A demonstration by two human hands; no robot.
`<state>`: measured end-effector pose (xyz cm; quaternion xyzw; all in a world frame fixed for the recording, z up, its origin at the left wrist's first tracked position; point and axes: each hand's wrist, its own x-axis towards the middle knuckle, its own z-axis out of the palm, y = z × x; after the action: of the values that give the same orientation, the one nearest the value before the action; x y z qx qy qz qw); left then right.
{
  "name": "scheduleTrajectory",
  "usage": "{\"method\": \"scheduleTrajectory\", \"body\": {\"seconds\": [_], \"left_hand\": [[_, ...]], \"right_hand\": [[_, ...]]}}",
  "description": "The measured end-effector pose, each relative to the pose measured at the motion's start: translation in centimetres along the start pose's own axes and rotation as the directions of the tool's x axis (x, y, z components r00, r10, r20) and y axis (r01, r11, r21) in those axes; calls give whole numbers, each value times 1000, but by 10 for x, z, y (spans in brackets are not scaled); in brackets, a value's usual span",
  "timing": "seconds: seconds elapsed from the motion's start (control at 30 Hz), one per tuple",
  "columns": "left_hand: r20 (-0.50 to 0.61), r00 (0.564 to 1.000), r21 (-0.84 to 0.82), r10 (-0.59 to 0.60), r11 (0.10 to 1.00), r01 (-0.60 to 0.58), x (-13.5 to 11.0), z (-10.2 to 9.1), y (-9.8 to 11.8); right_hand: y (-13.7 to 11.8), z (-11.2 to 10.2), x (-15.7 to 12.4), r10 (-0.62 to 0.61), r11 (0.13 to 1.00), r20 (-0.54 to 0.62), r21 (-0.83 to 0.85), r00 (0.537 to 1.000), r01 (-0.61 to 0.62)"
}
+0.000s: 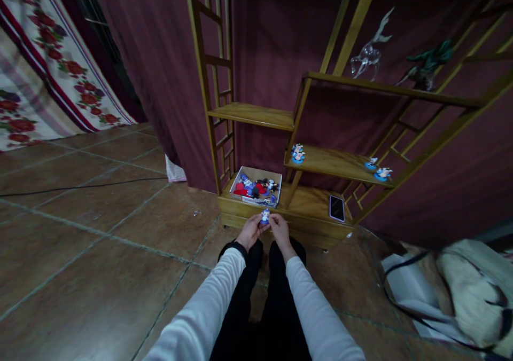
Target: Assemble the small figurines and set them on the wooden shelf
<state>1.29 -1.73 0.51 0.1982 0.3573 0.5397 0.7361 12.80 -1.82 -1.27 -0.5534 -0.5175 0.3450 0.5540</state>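
A small white and purple figurine point(265, 216) is held up in front of the low drawer front of a wooden shelf unit. My left hand point(250, 230) grips it from the left with closed fingers around its base. From the other side, the fingers of my right hand point(279, 227) pinch at its right edge. Just beyond my hands, an open cardboard box point(262, 204) rests on the lowest shelf. Inside it lies a jumble of red, black, purple and white toy figure pieces point(256, 187).
Blue-based figurines point(297, 154) stand at the left end of the middle shelf point(332, 163), with more figurines point(382, 174) at its right. A phone point(336, 208) lies on the lowest shelf. Above are a glass deer point(366, 59) and a dark green sculpture point(428, 64). Bags point(468, 286) sit at right.
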Motion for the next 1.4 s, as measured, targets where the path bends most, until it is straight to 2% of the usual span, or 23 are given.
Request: {"method": "scheduleTrajectory", "body": {"seconds": [0.3, 0.5, 0.7, 0.93, 1.13, 1.4], "left_hand": [[-102, 988, 7, 118, 993, -118, -1, -1, -9], [-28, 997, -9, 69, 998, -69, -7, 2, -6], [30, 998, -26, 61, 998, -60, -6, 1, -9], [103, 989, -35, 105, 994, -102, -1, -4, -10], [119, 981, -29, 155, 988, -152, 1, -4, -9], [80, 974, 6, 213, 977, -214, 3, -4, -10]], "right_hand": [[-3, 0, -2, 56, 977, 153, 196, 987, -85], [-3, -2, -7, 55, 964, 123, 252, 991, -85], [-4, -6, -10, 60, 976, 79, 206, 995, -75], [-5, -7, -11, -45, 990, 45, 136, 998, 39], [2, -4, -11, -95, 991, 89, 99, 992, 86], [1, 0, -8, -101, 994, 60, 56, 993, 97]]}}
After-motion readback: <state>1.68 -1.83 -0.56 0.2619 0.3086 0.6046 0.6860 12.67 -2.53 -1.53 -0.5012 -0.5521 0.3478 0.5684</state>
